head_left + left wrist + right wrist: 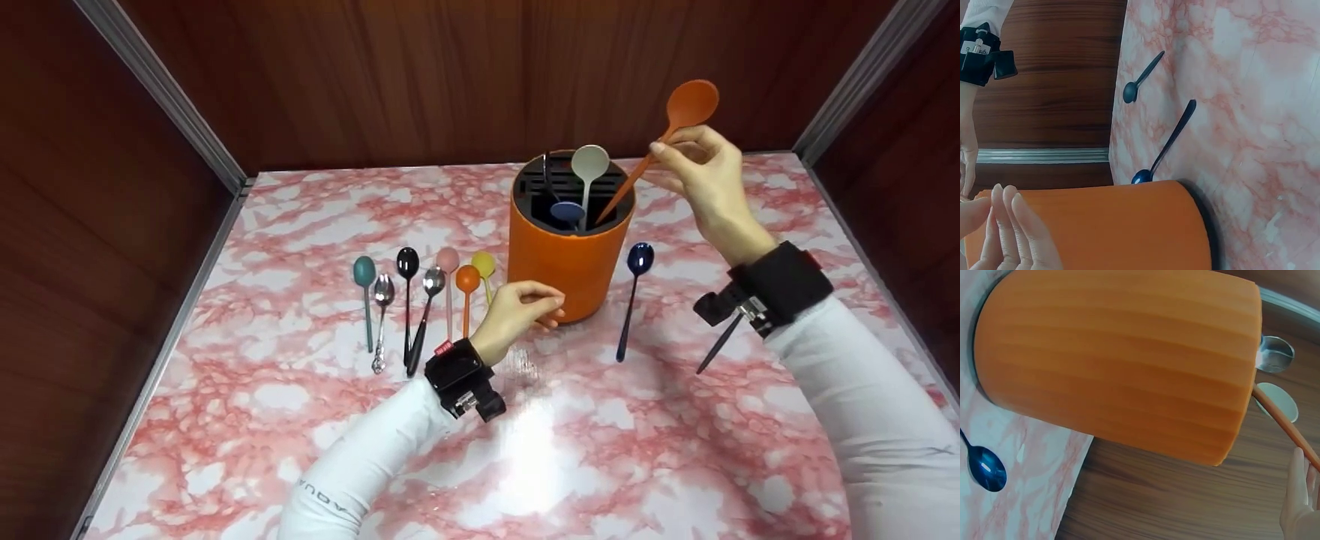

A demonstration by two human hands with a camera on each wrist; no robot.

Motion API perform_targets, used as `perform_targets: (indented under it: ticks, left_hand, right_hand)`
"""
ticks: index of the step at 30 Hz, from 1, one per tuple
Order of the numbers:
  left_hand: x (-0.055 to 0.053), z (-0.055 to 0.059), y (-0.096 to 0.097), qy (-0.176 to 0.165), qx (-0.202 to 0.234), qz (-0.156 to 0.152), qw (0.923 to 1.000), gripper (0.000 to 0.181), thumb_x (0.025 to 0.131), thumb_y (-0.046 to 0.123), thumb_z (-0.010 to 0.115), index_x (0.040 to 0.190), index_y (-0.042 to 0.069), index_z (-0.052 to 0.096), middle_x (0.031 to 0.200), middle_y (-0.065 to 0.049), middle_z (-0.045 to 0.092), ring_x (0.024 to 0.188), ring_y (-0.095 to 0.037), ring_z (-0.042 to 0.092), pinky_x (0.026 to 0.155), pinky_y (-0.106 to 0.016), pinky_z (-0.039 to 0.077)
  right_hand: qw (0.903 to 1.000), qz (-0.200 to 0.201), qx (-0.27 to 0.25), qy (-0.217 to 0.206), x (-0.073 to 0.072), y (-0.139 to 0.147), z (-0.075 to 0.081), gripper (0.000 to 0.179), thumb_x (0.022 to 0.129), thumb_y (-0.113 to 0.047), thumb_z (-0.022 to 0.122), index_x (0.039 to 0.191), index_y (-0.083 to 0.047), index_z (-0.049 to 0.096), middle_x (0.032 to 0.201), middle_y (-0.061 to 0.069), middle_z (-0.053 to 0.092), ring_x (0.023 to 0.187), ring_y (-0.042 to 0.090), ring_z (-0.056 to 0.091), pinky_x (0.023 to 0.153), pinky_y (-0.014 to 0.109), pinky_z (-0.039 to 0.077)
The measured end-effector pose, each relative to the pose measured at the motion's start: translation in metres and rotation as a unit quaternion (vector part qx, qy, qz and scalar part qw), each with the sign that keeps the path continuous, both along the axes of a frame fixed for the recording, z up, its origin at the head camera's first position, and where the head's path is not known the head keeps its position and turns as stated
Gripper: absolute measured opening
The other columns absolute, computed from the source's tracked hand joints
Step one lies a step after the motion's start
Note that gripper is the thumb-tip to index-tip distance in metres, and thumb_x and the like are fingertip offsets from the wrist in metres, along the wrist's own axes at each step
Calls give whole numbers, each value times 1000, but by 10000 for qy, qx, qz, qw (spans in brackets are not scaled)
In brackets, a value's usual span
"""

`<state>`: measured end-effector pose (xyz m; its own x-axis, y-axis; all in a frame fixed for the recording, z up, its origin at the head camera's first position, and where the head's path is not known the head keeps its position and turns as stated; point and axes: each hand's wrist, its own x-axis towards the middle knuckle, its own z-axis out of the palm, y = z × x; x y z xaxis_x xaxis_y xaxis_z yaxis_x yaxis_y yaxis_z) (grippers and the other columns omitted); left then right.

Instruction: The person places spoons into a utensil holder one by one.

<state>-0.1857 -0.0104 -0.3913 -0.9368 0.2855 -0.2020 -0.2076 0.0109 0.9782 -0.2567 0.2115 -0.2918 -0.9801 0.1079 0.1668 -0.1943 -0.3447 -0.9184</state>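
My right hand pinches an orange spoon near its bowl, with the bowl up. The spoon's handle slants down into the top of an orange utensil holder, whose black slotted insert carries a pale grey spoon, a blue spoon and a shiny metal one. Before the holder's front left side is my left hand, holding nothing. Its fingers lie fairly straight and close together in the left wrist view, the thumb near their tips. Whether it touches the holder I cannot tell.
Left of the holder lie a teal spoon, a silver spork, a black spoon and several others in a loose row. On the right are a dark blue spoon and a dark-handled spoon. Wood-look panels enclose the marbled table.
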Motion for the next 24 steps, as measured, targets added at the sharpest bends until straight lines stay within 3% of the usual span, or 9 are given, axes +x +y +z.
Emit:
perform_targets:
  ticks: [5, 14, 24]
  left_hand:
    - [4, -5, 1, -31, 120, -35, 9999, 20, 87, 3, 60, 104, -8, 62, 81, -13, 69, 57, -8, 59, 62, -25, 58]
    - [8, -10, 0, -34, 250, -115, 9996, 21, 87, 1, 58, 104, -11, 61, 67, 3, 64, 56, -6, 58, 55, -18, 54]
    - [8, -17, -1, -57, 258, -112, 9996, 23, 88, 2, 58, 105, -12, 60, 72, -7, 67, 57, -7, 58, 54, -17, 54]
  right_hand:
    - [9995, 47, 305, 49, -1, -2, -5, 10, 78, 1, 69, 81, -2, 60, 80, 5, 63, 71, 13, 64, 65, 24, 60]
    - [9994, 175, 260, -124, -3, -5, -13, 8, 79, 3, 68, 79, -2, 62, 77, 6, 63, 69, 14, 66, 66, 25, 60]
    - [9980, 143, 521, -323, -6, -7, -19, 7, 77, 0, 70, 78, -3, 64, 77, 4, 63, 70, 12, 66, 67, 24, 60]
